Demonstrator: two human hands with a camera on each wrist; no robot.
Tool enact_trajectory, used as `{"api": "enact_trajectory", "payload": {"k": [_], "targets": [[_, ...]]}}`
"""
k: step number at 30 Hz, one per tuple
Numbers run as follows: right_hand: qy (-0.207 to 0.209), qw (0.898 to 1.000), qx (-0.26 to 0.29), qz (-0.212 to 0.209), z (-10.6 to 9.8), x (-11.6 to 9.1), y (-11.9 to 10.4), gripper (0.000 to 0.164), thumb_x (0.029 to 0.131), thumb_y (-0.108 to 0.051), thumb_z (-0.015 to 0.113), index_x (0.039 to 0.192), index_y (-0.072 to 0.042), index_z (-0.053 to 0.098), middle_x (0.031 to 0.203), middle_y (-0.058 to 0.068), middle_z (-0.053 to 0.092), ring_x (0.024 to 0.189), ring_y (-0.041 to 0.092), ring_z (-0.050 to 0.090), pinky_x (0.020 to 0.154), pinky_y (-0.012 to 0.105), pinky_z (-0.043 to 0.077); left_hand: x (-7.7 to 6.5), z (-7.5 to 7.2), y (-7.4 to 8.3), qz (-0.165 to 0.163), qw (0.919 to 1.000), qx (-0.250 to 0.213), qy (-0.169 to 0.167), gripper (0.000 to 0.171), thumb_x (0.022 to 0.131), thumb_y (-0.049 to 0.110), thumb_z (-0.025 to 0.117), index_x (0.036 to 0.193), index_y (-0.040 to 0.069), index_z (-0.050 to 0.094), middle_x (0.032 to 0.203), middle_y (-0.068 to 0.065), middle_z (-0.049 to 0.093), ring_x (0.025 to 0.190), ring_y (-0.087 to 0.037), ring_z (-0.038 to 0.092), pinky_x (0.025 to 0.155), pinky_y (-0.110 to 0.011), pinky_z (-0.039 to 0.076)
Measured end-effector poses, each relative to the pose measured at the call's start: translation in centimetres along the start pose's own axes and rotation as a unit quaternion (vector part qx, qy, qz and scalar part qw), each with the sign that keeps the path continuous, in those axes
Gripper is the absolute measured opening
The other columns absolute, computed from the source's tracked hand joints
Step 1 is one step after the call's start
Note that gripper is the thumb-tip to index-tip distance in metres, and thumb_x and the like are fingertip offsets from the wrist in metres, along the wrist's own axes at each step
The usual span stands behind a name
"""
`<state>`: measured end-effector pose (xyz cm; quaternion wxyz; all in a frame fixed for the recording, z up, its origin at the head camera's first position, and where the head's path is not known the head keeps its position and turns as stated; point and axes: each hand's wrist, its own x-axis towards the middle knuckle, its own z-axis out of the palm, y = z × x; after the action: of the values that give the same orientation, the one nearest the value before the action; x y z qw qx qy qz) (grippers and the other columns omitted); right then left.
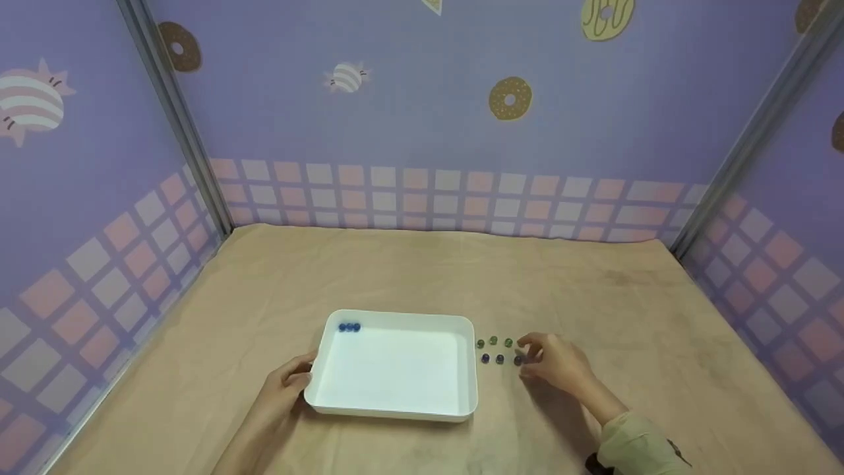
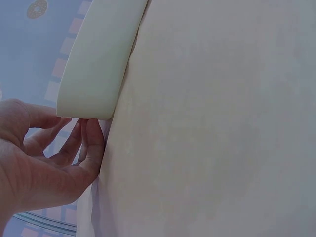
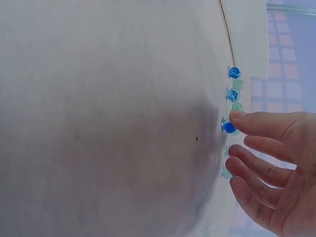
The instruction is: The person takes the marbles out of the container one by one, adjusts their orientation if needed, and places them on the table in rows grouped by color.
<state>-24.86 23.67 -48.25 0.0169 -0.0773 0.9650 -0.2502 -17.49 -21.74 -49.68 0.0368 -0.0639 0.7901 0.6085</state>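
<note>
A shallow white tray (image 1: 395, 417) lies on the cloth, with three blue marbles (image 1: 349, 327) in a line in its far left corner. My left hand (image 1: 285, 386) holds the tray's left side, thumb and fingertips against the wall and rim. Right of the tray are two short rows of marbles: green ones (image 1: 494, 340) behind, dark blue ones (image 1: 500, 359) in front. Over the rows' right end is my right hand (image 1: 559, 363), fingers loosely bent and spread. Its thumb overlaps the nearest blue marble (image 3: 228, 126) in the right wrist view. Pale greenish marbles (image 3: 226, 172) show by the other fingertips.
A wrinkled tan cloth (image 1: 409, 274) covers the table. Purple walls with sweets and pink-and-white squares (image 1: 415, 178) enclose it at the back and both sides, with grey metal posts (image 1: 191, 138) at the corners. The right arm has a light sleeve (image 1: 639, 445) and a dark band.
</note>
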Motion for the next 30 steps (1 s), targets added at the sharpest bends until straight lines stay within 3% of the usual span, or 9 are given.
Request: {"api": "enact_trajectory", "payload": {"k": [8, 13, 20, 30], "targets": [[0.003, 1.000, -0.003, -0.004, -0.4, 0.2, -0.4, 0.042, 0.076, -0.011, 0.078, 0.117, -0.014, 0.070, 0.095, 0.003, 0.073, 0.083, 0.017, 0.069, 0.067, 0.035, 0.052, 0.2, 0.1, 0.0, -0.016, 0.9996, 0.017, 0.015, 0.046, 0.100, 0.004, 0.044, 0.146, 0.000, 0.044, 0.138, -0.025, 0.052, 0.125, -0.035, 0.054, 0.102, -0.043, 0.048], [0.008, 1.000, -0.008, -0.020, -0.8, 0.5, -0.9, 0.039, 0.079, -0.010, 0.075, 0.118, -0.014, 0.070, 0.097, 0.004, 0.074, 0.084, 0.018, 0.068, 0.068, 0.038, 0.053, 0.3, 0.1, 0.0, -0.018, 0.9996, 0.011, 0.021, 0.045, 0.100, 0.003, 0.045, 0.145, 0.001, 0.046, 0.137, -0.025, 0.054, 0.120, -0.033, 0.057, 0.094, -0.037, 0.051], [0.005, 1.000, -0.017, -0.015, -1.5, 1.0, -1.6, 0.041, 0.079, -0.013, 0.079, 0.119, -0.012, 0.069, 0.096, 0.005, 0.074, 0.086, 0.019, 0.067, 0.071, 0.039, 0.053, 0.3, 0.2, 0.0, -0.026, 0.9994, 0.015, 0.020, 0.045, 0.100, 0.001, 0.045, 0.145, 0.000, 0.046, 0.139, -0.025, 0.053, 0.123, -0.033, 0.056, 0.095, -0.036, 0.051], [0.012, 0.998, -0.023, -0.061, -2.6, 1.8, -1.9, 0.043, 0.079, -0.014, 0.080, 0.119, -0.008, 0.068, 0.097, 0.010, 0.073, 0.083, 0.021, 0.069, 0.070, 0.039, 0.055, 0.2, 0.1, 0.0, 0.000, 0.9998, 0.007, 0.017, 0.045, 0.099, 0.000, 0.045, 0.144, -0.002, 0.046, 0.135, -0.026, 0.055, 0.122, -0.035, 0.057, 0.099, -0.041, 0.051]]}}
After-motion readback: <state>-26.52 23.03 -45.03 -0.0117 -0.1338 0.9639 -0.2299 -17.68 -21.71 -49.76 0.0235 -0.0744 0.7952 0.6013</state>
